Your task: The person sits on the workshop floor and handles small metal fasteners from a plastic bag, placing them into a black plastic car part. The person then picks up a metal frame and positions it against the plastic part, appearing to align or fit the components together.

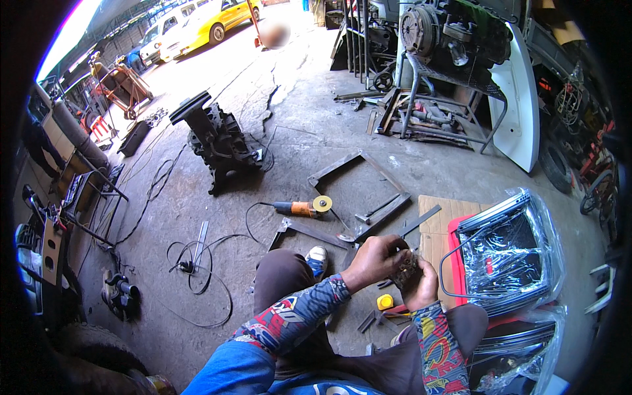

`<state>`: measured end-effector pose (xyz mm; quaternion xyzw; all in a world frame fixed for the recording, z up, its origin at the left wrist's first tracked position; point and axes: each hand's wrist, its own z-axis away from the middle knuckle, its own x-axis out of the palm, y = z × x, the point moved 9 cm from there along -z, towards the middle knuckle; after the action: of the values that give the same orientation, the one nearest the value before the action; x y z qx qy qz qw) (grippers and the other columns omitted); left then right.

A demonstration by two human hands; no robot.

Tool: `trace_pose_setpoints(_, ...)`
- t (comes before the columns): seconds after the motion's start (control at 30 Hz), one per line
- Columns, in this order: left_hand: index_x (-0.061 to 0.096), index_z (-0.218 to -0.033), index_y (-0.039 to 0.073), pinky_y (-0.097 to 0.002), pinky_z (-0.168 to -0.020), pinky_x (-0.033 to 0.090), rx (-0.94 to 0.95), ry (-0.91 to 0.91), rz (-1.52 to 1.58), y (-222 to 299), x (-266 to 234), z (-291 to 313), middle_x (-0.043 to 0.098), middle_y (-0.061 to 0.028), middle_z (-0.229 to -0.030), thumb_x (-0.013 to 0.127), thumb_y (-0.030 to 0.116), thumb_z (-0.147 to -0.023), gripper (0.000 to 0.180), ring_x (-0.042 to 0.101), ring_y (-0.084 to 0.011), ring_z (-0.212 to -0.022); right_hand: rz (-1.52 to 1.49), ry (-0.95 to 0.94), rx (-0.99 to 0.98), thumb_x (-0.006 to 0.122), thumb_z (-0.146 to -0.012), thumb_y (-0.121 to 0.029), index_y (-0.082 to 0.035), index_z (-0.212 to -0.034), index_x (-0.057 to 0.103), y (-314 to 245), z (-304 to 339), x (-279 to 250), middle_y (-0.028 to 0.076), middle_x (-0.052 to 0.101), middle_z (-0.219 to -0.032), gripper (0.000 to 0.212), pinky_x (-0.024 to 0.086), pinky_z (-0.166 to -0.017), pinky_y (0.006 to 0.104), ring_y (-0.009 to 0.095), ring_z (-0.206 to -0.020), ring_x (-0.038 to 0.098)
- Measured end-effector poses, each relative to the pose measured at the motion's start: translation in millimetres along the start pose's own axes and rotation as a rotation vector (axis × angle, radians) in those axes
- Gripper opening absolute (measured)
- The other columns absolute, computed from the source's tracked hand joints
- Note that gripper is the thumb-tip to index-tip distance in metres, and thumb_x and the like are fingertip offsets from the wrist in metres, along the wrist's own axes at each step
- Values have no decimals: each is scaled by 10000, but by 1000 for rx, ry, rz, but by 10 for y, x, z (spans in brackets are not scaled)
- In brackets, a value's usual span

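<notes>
My left hand point(372, 263) and my right hand point(422, 289) meet in front of my knees, both closed around a small, dirty brown metal piece point(406, 268). Fingers cover much of it, so its exact kind cannot be made out. Below my hands, a yellow tape measure point(385, 302) lies on the floor among short dark metal offcuts point(367, 322). Past my left hand is an angle grinder point(297, 209) with an orange body and a yellowish disc. A hammer point(378, 209) lies near the angled steel frame point(385, 172).
Plastic-wrapped red and black goods point(507, 257) lie at right, partly over cardboard point(431, 224). An engine block point(224, 145) stands ahead on the concrete. Loose black cable point(227, 289) coils at left. Another engine point(454, 33) rests on a metal stand point(411, 99).
</notes>
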<state>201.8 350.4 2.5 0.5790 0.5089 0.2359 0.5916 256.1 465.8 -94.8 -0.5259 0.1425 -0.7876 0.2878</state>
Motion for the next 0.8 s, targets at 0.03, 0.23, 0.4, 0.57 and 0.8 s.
trace_pose_setpoints(0.03,632,-995,-32,-325,-694,519,-32,1,45,-42,8,-4,663,-116,-826,669,191,-928,236,617,-140,-769,-4,18,1,479,-967,-352,-86,-1162,646,-4,-3,-18,82,707,-1075,369,528,-867,417,240,-955,672)
trace_pose_setpoints(0.23,563,-966,5,-284,-595,445,-113,95,240,-144,-42,-29,583,-27,-766,617,198,-969,201,504,-85,-693,1,80,-16,492,-980,-329,-83,-1094,641,-33,-28,-114,96,707,-984,309,552,-802,418,248,-882,683)
trace_pose_setpoints(0.4,537,-899,80,-242,-482,354,-530,24,952,-353,33,95,533,9,-715,547,189,-980,136,438,-47,-583,75,49,-108,557,-987,-294,-77,-1039,629,-106,-30,-111,95,696,-926,234,564,-754,394,245,-817,686)
trace_pose_setpoints(0.57,536,-959,96,-244,-439,353,-546,-1,1110,-233,-34,132,566,-45,-768,471,183,-976,110,467,-101,-538,125,60,-116,554,-995,-305,-105,-1094,619,-98,-5,-147,54,687,-953,233,552,-775,379,200,-844,666)
trace_pose_setpoints(0.8,572,-1028,87,-231,-443,387,-540,87,933,-315,8,157,615,-38,-797,472,112,-968,120,498,-93,-562,11,113,-18,513,-973,-209,-96,-1092,616,-12,68,-214,62,688,-961,194,557,-803,392,218,-865,672)
